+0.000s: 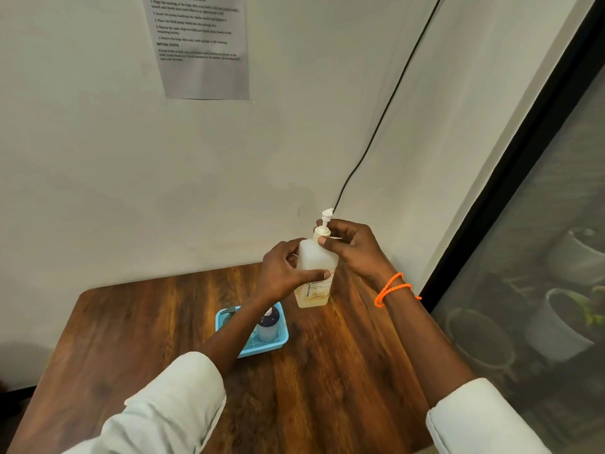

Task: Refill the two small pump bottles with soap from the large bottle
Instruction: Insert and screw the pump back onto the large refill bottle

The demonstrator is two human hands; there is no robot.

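Note:
The large translucent soap bottle stands upright near the far edge of the wooden table, with a little yellowish liquid at its bottom. My left hand grips its body from the left. My right hand pinches the collar of its white pump head. In the blue basket stands a small clear bottle with a dark cap. A second small pump head shows at the basket's far left; my left forearm hides most of that bottle.
A white wall rises right behind the table, with a printed sheet taped on it and a black cable running down to the bottle's area. A dark-framed glass pane stands to the right. Bare tabletop lies left of the basket and toward me.

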